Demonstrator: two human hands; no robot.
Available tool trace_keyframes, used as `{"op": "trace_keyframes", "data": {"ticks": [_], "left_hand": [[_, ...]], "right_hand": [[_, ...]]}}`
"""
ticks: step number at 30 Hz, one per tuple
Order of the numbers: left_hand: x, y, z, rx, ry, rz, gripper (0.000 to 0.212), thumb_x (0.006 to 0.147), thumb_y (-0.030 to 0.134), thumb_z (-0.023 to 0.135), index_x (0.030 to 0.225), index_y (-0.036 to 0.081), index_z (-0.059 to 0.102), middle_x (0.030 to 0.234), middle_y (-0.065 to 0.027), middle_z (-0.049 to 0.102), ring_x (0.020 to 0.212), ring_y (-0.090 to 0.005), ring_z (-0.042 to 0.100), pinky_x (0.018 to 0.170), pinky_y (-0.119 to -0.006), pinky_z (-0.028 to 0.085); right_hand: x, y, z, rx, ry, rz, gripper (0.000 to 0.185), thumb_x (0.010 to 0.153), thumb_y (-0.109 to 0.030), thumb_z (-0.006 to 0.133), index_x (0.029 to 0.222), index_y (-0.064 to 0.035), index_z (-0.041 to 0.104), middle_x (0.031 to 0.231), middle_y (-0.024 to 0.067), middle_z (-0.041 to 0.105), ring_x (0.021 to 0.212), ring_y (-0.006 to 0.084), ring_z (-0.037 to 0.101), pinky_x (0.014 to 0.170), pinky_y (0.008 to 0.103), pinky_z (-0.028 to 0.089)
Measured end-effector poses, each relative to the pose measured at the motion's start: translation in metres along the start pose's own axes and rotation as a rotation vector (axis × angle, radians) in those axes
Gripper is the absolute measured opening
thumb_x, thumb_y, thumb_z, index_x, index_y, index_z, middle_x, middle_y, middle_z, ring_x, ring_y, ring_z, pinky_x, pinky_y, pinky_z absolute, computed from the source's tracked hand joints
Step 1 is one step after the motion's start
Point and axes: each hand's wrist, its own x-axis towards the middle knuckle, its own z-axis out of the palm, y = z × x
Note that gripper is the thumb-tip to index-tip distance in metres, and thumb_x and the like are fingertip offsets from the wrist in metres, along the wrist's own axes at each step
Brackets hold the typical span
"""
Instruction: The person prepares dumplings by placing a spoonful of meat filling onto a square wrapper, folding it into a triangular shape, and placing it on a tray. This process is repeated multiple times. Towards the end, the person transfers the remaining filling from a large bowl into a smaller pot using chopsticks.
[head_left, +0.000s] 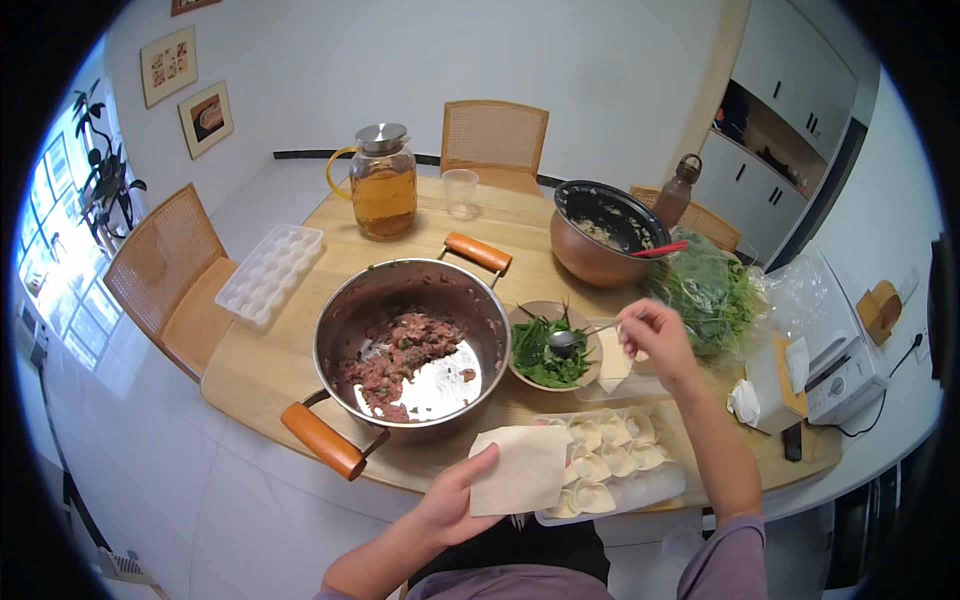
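A square dough wrapper (519, 471) lies flat across my left hand (459, 491), with my thumb on its top edge. My right hand (654, 334) grips a metal spoon (564, 339), whose bowl is over chopped greens (546, 360) in a shallow bowl (583, 381). Left of the greens stands a large steel pot (411, 424) with wooden handles, holding minced meat mixed with green bits (405, 356). Just right of the wrapper, folded dumplings (613, 459) sit in a compartmented plastic tray (667, 486). Further wrappers (616, 366) lie partly hidden behind my right hand.
A glass pitcher of amber drink (384, 191) and a plastic cup (460, 191) stand at the back. A copper-coloured pot (596, 259), bagged leafy greens (705, 300) and a tissue box (772, 382) are at right. An empty compartmented tray (270, 274) lies at left.
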Motion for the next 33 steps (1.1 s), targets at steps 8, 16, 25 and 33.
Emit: {"op": "trace_keyframes", "data": {"ticks": [8,16,25,33], "left_hand": [[-0.026,0.007,-0.02,-0.079,0.002,0.017,0.054,0.099,0.03,0.032,0.143,0.0,0.021,0.144,-0.0177,0.032,0.133,-0.0297,0.033,0.112,-0.04,0.022],[-0.036,0.011,-0.038,-0.082,0.06,0.011,0.061,0.095,0.032,0.041,0.144,0.001,0.019,0.145,-0.0179,0.029,0.134,-0.0311,0.031,0.112,-0.042,0.021],[-0.036,0.014,-0.051,-0.135,0.065,-0.047,0.062,0.095,0.033,0.039,0.144,0.002,0.017,0.146,-0.016,0.027,0.135,-0.0297,0.029,0.113,-0.042,0.02],[-0.036,0.016,-0.056,-0.128,0.065,-0.04,0.061,0.096,0.033,0.036,0.144,0.0,0.018,0.146,-0.0187,0.027,0.135,-0.0307,0.029,0.113,-0.042,0.019]], "right_hand": [[0.019,-0.071,0.094,-0.04,-0.198,-0.452,0.016,0.096,-0.017,0.049,0.089,-0.0032,0.055,0.068,-0.0005,0.052,0.058,0.0043,0.046,0.052,0.018,0.038],[0.092,-0.058,0.202,-0.611,-0.397,-0.468,0.019,0.093,-0.019,0.049,0.087,-0.0018,0.053,0.062,0.011,0.058,0.058,0.0261,0.058,0.057,0.0355,0.044],[0.13,-0.03,0.246,-0.765,-0.452,-0.552,0.022,0.093,-0.021,0.05,0.085,-0.0007,0.053,0.064,0.0149,0.059,0.062,0.0336,0.058,0.059,0.0409,0.045],[0.114,-0.036,0.251,-0.557,-0.676,-0.471,0.021,0.092,-0.019,0.049,0.087,0.0003,0.052,0.069,0.0189,0.059,0.068,0.0377,0.057,0.063,0.0436,0.045]]}}
